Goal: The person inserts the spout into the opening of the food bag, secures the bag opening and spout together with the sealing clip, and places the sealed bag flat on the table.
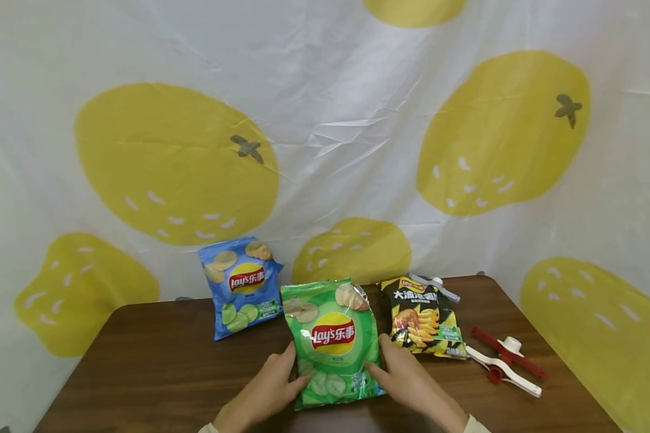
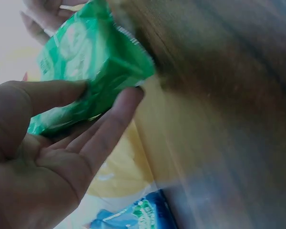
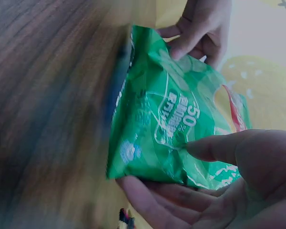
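Note:
Both hands hold a green Lay's chip bag (image 1: 333, 343) upright, its printed front facing the head camera. My left hand (image 1: 273, 380) grips the lower left side, thumb on the front and fingers behind, as the left wrist view also shows. On the lower right side, my right hand (image 1: 406, 382) pinches the bag the same way, thumb (image 3: 214, 148) over the printed front. Behind and to the left, a blue Lay's bag (image 1: 244, 294) leans against the curtain. A black and yellow Lay's bag (image 1: 424, 319) stands to the right with a grey-white sealing clip (image 1: 436, 287) at its top.
On the right of the dark wooden table (image 1: 168, 373) lie a red sealing clip (image 1: 520, 359) and a white sealing clip (image 1: 511, 376), crossing close together. A white curtain (image 1: 325, 138) with yellow fruit prints hangs right behind the table.

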Tool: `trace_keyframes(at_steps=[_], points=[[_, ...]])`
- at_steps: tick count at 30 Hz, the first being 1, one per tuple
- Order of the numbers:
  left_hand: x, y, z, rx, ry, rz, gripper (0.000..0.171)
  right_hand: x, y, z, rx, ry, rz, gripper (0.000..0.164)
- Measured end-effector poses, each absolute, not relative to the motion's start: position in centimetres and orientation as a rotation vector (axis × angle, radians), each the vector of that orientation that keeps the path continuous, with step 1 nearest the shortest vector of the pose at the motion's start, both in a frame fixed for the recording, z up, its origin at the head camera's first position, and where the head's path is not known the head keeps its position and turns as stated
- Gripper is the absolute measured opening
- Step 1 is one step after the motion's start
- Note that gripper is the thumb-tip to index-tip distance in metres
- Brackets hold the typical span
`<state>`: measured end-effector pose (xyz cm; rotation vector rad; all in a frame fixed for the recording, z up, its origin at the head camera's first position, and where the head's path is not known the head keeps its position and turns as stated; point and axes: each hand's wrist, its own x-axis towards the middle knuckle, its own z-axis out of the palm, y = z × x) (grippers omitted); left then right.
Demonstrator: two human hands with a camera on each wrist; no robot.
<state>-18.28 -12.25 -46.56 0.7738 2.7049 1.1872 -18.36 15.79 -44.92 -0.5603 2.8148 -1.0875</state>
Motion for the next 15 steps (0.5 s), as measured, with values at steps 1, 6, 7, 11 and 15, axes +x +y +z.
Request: trace_keyframes(at_steps=[1,6,7,11,15], points=[[-18.2,-12.3,-46.7,0.773,2.702,1.185,0.056,-18.4,15.8,-45.0,-0.575,2.818,-1.075,0.033],[-18.0,-12.6,-47.1,0.768,2.680,1.178,0.060,-18.7,16.0,-45.4,-0.615,2.840,-1.053,0.019],[-18.0,-12.7,-47.1,0.762,2.670,1.175,0.061,-18.8,16.1,-45.5,-0.621,2.835,-1.057,0.017],[-18.0,-13.0,-47.0,0.737,2.621,1.153,0.063,-19.0,16.3,-45.7,-0.641,2.805,-1.073,0.016],[-18.5,-13.6,-47.6,0.737,2.504,1.203,0.063,-18.9,16.2,-46.0,-0.663,2.820,-1.077,0.017]])
